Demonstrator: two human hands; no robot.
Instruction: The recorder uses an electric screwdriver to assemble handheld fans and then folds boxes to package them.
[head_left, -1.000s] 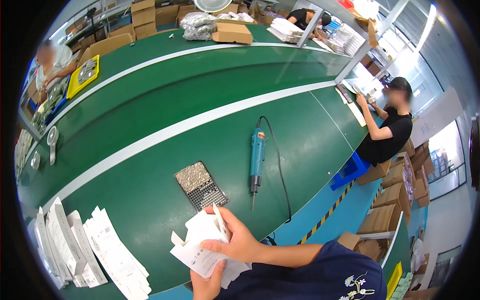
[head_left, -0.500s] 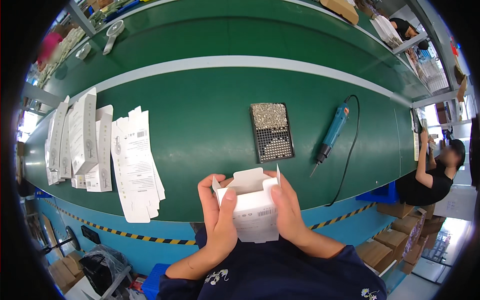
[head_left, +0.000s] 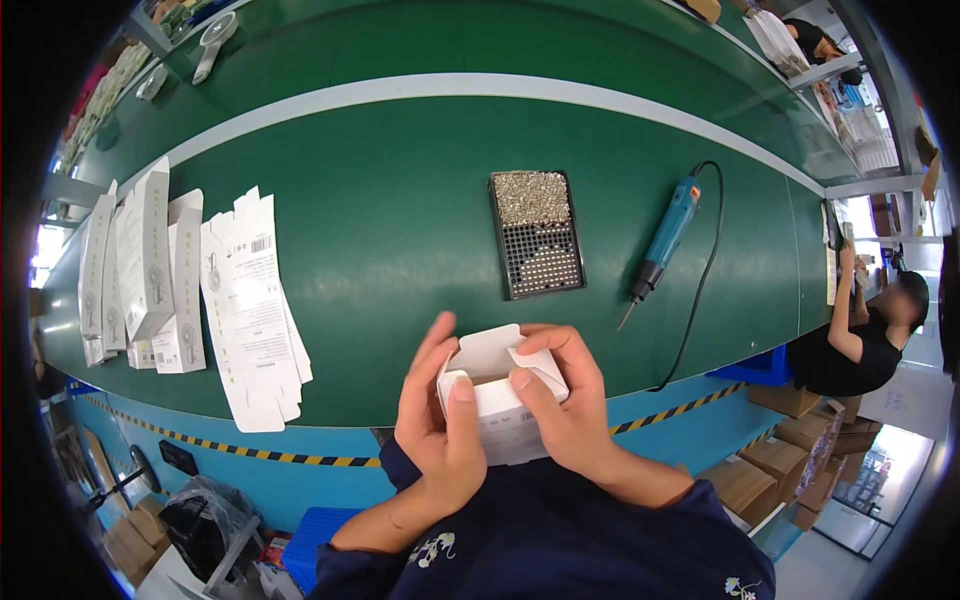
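Note:
Between my hands, at the bench's near edge, is a small white carton [head_left: 506, 432] with its flapped end facing up. My left hand [head_left: 440, 415] holds its left side, thumb on the front face and index finger stretched up past the rim. My right hand [head_left: 565, 400] grips the right side, thumb and fingers pressing the right flap, which is bent inward over the opening. The back flap [head_left: 488, 347] stands up. What lies inside the carton cannot be made out.
Flat unfolded cartons [head_left: 245, 310] lie to the left, beside several folded white boxes [head_left: 150, 260]. A black tray [head_left: 540, 288] of small metal parts sits mid-bench. Right of it lies a blue electric screwdriver [head_left: 668, 235] with a cord. A co-worker [head_left: 860, 335] is at the far right.
The carton's right flap has gone from upright to folded inward under my right hand. My left index finger has lifted away from the rim. The view has shifted slightly.

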